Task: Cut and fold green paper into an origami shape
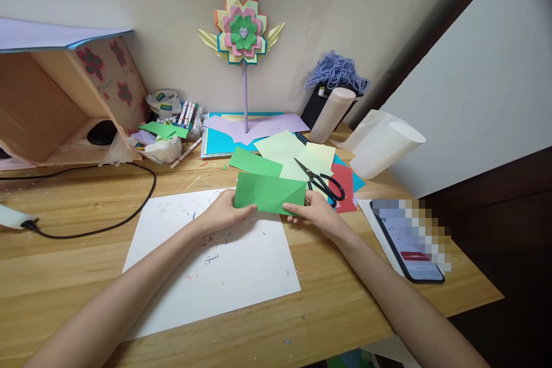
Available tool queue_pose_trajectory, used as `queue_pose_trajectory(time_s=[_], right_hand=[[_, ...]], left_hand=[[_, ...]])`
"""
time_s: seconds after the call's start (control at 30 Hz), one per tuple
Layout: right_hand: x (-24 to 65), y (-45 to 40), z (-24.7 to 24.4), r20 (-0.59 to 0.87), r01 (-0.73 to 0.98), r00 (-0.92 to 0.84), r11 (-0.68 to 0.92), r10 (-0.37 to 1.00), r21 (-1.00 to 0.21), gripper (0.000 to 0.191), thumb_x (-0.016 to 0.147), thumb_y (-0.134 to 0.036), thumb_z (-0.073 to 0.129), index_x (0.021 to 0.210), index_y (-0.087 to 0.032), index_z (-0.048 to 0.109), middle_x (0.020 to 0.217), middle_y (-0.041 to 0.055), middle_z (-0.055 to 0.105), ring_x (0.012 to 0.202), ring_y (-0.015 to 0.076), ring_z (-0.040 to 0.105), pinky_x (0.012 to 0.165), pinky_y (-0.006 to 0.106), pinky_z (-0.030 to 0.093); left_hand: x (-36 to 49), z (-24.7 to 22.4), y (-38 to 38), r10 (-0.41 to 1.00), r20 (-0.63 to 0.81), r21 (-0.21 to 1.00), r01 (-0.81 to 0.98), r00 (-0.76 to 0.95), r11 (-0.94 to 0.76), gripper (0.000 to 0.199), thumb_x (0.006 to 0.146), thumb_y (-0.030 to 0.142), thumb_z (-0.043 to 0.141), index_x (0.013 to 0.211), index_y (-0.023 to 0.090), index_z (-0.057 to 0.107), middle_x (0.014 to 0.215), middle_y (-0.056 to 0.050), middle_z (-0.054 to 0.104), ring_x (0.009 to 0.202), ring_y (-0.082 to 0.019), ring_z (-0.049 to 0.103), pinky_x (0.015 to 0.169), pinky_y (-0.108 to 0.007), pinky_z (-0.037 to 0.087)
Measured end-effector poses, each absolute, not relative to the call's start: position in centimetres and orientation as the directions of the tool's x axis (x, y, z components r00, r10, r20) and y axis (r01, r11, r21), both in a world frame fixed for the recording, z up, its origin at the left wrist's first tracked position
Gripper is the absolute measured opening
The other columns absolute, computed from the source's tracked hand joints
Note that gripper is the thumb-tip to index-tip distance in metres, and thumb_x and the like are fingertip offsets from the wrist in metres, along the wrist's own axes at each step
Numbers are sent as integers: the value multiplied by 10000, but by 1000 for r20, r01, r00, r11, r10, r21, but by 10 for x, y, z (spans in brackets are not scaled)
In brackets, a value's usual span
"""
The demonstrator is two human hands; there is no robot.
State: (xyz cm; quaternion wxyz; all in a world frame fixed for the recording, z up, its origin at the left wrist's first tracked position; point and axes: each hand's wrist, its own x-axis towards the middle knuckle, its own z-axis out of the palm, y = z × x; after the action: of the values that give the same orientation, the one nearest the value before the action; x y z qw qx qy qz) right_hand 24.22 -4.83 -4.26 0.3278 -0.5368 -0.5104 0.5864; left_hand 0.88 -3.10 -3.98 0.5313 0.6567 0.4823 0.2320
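Note:
A green paper rectangle (pixel 269 191) is held up between my two hands, above the far edge of a marked white sheet (pixel 181 287). My left hand (pixel 226 210) grips its left end, thumb in front. At the right end my right hand (pixel 314 210) pinches it the same way, with fingers behind. Just beyond lies a second green paper strip (pixel 254 161). Black-handled scissors (pixel 321 180) rest, blades apart, on pale yellow paper (pixel 280 146) close to my right hand. Red paper (pixel 342 178) shows beneath the scissors' handles.
A layered paper flower (pixel 244 31) on a purple stem leans against the wall. Markers (pixel 187 114) and a tub of scraps (pixel 159 149) stand by an open box (pixel 47 98). Paper rolls (pixel 332 115) are at the back right, a phone (pixel 409 247) at the right. A black cable (pixel 153 184) crosses the left.

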Motion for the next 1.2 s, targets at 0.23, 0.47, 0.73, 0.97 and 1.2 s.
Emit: queue_pose_trajectory(time_s=[0.23, 0.47, 0.73, 0.97, 1.2], right_hand=[[223, -60, -51, -149, 177, -122, -126, 981, -976, 311, 708, -436, 652, 645, -134, 621, 554, 38, 648, 512, 135, 591, 557, 250, 475], [221, -63, -53, -131, 236, -114, -102, 985, -966, 307, 710, -428, 648, 617, -137, 621, 532, 39, 643, 492, 140, 585, 537, 247, 472], [228, -58, -44, -186, 252, -100, -156, 977, -955, 287, 687, -423, 660, 623, -145, 625, 612, 62, 674, 506, 143, 592, 506, 249, 485], [242, -50, -52, -215, 296, -85, -181, 973, -938, 345, 680, -449, 667, 685, -104, 668, 621, 101, 686, 491, 152, 598, 499, 263, 501], [251, -44, -53, -245, 202, -146, -213, 958, -956, 400, 703, -514, 627, 779, -123, 663, 732, 85, 699, 661, 200, 650, 647, 327, 529]], left_hand=[[22, -47, -38, 905, -185, 965, 243, 383, 94, 186, 710, 314, 607, 660, 144, 551, 587, -22, 615, 483, -113, 555, 484, -211, 423], [27, -53, -43, 949, -125, 952, 304, 291, 32, 129, 695, 239, 573, 609, 157, 524, 521, -6, 592, 494, -132, 591, 502, -217, 453], [14, -53, -34, 976, -43, 963, 270, 213, -17, 110, 680, 233, 574, 637, 160, 503, 485, 41, 522, 408, -94, 533, 386, -180, 400], [3, -55, -21, 992, -47, 971, 237, 114, 19, 93, 652, 209, 589, 633, 142, 528, 535, 15, 570, 446, -93, 553, 417, -182, 434], [1, -53, -20, 991, -10, 968, 249, 131, -23, 45, 626, 151, 555, 619, 147, 510, 526, 27, 561, 460, -90, 546, 449, -184, 423]])
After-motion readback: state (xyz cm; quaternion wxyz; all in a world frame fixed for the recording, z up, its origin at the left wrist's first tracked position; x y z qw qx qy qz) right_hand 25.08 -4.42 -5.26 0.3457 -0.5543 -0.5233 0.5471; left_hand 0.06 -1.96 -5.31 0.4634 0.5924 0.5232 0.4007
